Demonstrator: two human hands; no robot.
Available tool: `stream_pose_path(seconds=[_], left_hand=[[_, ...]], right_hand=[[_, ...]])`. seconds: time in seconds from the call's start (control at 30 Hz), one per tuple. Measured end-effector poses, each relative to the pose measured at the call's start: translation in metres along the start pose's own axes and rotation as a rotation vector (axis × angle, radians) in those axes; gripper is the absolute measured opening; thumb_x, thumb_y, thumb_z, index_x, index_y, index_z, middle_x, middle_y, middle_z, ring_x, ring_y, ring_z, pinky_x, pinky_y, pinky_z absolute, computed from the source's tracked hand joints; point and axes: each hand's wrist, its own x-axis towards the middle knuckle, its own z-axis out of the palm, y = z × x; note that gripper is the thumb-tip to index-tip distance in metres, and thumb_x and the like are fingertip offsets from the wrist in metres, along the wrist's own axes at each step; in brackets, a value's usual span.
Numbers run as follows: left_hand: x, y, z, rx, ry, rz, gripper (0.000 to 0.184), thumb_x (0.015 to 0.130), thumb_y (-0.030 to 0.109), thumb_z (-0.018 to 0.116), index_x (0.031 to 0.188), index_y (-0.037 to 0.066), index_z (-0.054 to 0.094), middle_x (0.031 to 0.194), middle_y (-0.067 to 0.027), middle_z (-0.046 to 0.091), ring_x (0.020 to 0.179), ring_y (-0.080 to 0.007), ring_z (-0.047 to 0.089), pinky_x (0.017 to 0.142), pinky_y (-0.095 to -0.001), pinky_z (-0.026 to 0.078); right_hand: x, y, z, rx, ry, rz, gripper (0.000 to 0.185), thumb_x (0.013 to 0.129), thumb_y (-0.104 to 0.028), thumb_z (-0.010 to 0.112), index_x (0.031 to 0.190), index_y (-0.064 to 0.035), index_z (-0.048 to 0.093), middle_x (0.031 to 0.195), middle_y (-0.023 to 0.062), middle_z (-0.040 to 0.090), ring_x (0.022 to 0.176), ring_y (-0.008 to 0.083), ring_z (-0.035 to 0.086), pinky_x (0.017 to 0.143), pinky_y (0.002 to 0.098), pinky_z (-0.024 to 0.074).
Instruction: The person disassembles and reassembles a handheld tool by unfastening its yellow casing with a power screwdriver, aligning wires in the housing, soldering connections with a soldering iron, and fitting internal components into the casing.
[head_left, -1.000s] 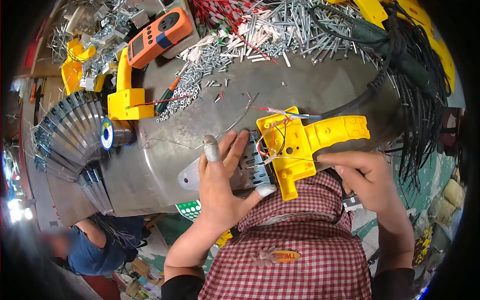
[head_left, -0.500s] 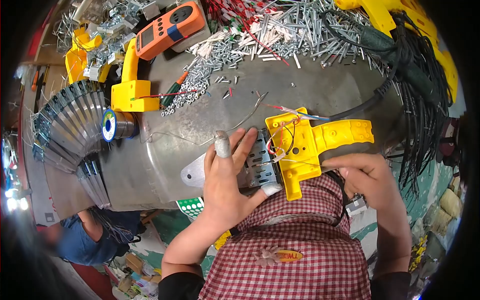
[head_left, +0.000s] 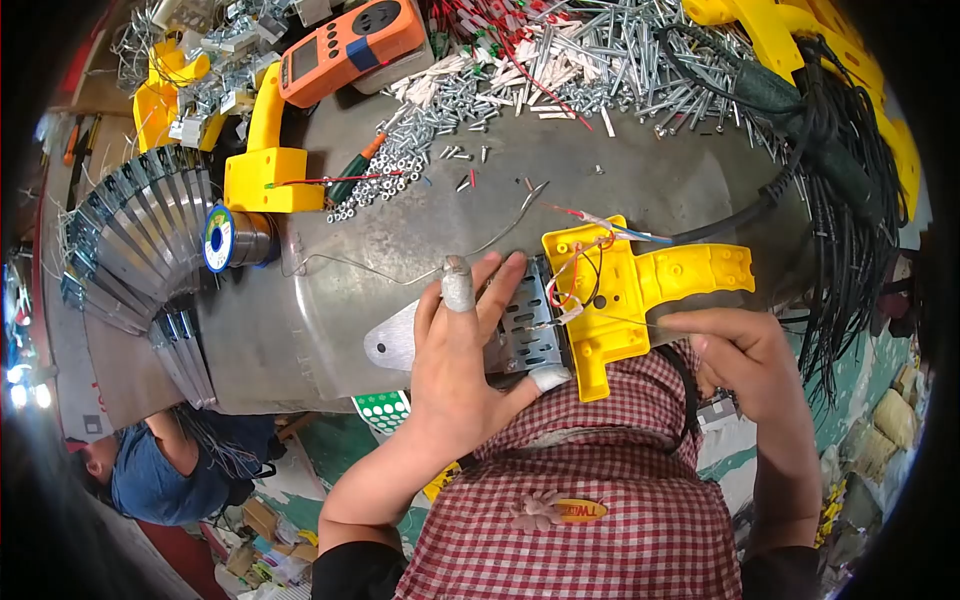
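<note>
My left hand (head_left: 455,365) spans a slotted metal plate (head_left: 528,330), thumb at its lower edge and fingers at its upper edge. Pale wrapping covers the thumb tip and one raised finger. From under the palm a flat, tapered metal blade (head_left: 392,338) sticks out to the left. Against the plate's right end lies an open yellow plastic handle shell (head_left: 625,340), with red, black and white wires (head_left: 573,280) in its box part. My right hand (head_left: 740,350) is closed in a pinch on a thin wire (head_left: 630,320) that runs across the shell. A black cable (head_left: 715,228) leads away rightward.
Loose screws and nuts (head_left: 430,130), an orange meter (head_left: 345,55) and a screwdriver (head_left: 355,170) lie at the back. Left stand a solder spool (head_left: 235,243), a yellow handle (head_left: 268,180) and fanned metal blades (head_left: 150,235). Black cables (head_left: 845,250) hang right. A co-worker (head_left: 185,470) is lower left.
The whole view has shifted slightly with my head. Both hands keep nearly the same place on the plate and the wire. The co-worker at lower left has moved a little.
</note>
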Motion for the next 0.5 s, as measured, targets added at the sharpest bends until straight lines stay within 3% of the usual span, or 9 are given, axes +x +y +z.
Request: stream_pose_path(seconds=[0.4,0.47,0.5], left_hand=[[0.001,0.003,-0.003,0.007,-0.029,-0.046,0.096,0.061,0.031,0.08,0.142,0.007,0.033,0.133,-0.0155,0.041,0.124,-0.031,0.041,0.108,-0.0462,0.021],[0.001,0.003,-0.003,-0.018,-0.037,-0.046,0.097,0.06,0.027,0.081,0.141,0.007,0.033,0.134,-0.0158,0.041,0.124,-0.0331,0.04,0.107,-0.0452,0.025],[0.002,0.003,-0.001,-0.019,-0.04,-0.043,0.097,0.06,0.027,0.081,0.141,0.007,0.033,0.134,-0.0158,0.041,0.124,-0.0331,0.04,0.107,-0.0452,0.025]], right_hand=[[-0.001,-0.002,0.004,0.052,-0.018,0.054,0.029,0.088,0.0,0.05,0.111,-0.0031,0.066,0.06,-0.003,0.052,0.051,0.0029,0.044,0.048,0.0198,0.0365],[0.003,-0.002,0.008,0.107,-0.03,0.067,0.028,0.088,-0.001,0.051,0.111,-0.0037,0.067,0.061,-0.003,0.053,0.051,0.0032,0.045,0.048,0.0207,0.0372],[0.01,-0.006,0.015,-0.019,-0.065,0.006,0.027,0.087,-0.001,0.052,0.11,-0.0041,0.067,0.061,-0.0011,0.055,0.051,0.0046,0.047,0.049,0.0223,0.0382]])
